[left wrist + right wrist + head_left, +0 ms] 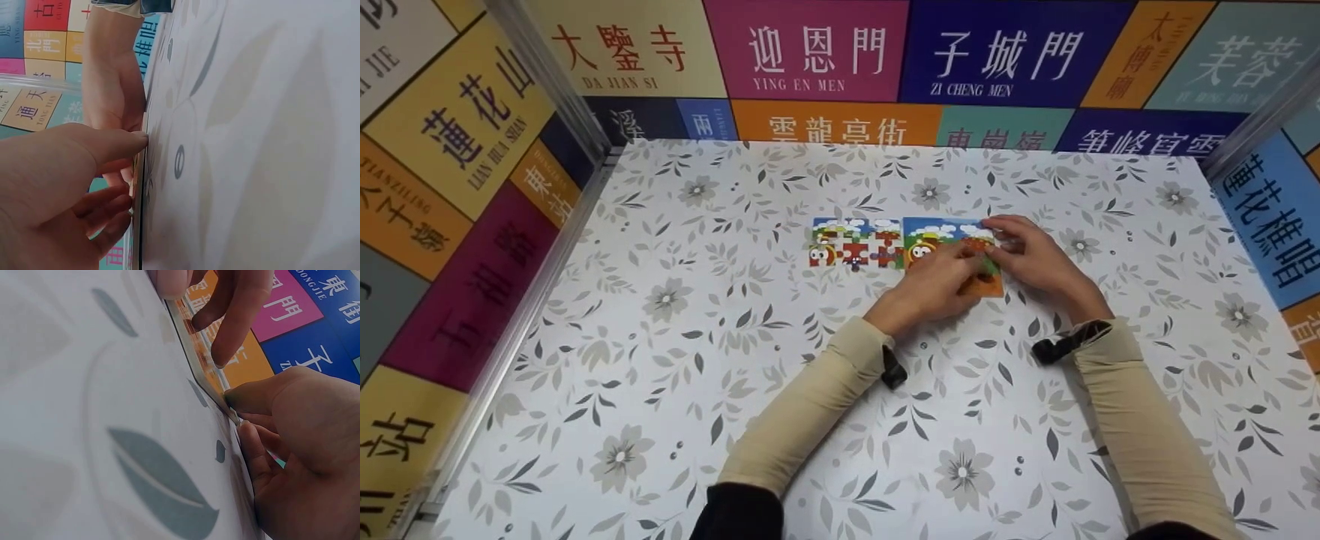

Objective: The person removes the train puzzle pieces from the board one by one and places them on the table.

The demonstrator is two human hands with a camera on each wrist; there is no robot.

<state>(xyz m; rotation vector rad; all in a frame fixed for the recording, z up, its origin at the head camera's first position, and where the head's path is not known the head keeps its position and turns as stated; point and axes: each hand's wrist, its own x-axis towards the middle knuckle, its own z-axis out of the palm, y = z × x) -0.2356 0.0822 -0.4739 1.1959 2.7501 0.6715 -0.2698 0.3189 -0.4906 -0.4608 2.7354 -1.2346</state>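
Two small jigsaw pictures lie side by side on the table. In the head view, the left jigsaw picture shows clouds, a cartoon face and white patches among interlocking shapes. The right jigsaw puzzle has a blue sky, white clouds and an orange lower edge; hands cover much of it. My left hand rests over its middle, fingertips touching the surface and thumb at the near edge. At its right side my right hand pinches the thin edge between thumb and finger; whether a separate piece is there, I cannot tell.
The white table has a grey leaf and flower print. Upright panels with coloured blocks of lettering stand behind it and on both sides. Dark wrist straps sit at the beige sleeves.
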